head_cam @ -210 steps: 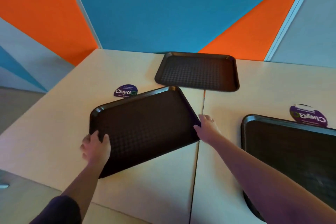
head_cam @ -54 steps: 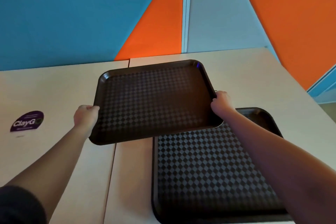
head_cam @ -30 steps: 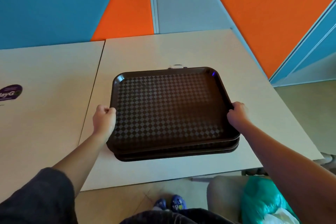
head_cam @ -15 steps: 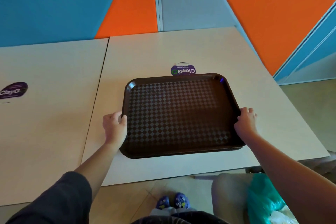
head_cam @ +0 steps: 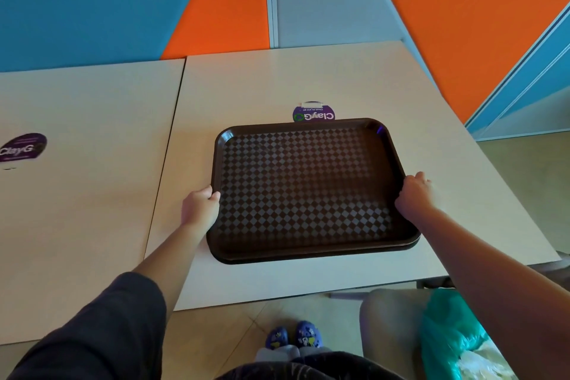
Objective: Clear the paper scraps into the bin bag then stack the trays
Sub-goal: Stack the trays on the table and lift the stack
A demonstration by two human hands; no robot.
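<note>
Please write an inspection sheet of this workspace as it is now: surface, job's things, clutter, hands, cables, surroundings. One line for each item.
Surface: two pale tables pushed side by side, a narrow seam between them.
Job's things: stack of dark checkered trays on the right table, a lower rim showing at the near edge; green bin bag on a stool at lower right, pale contents inside.
Clutter: no paper scraps seen; purple stickers fixed on the tables.
Hands: left hand grips the stack's left edge; right hand grips its right edge.
Cables: nothing seen.
Surroundings: blue, orange and grey wall panels; tiled floor, blue shoes below.
</note>
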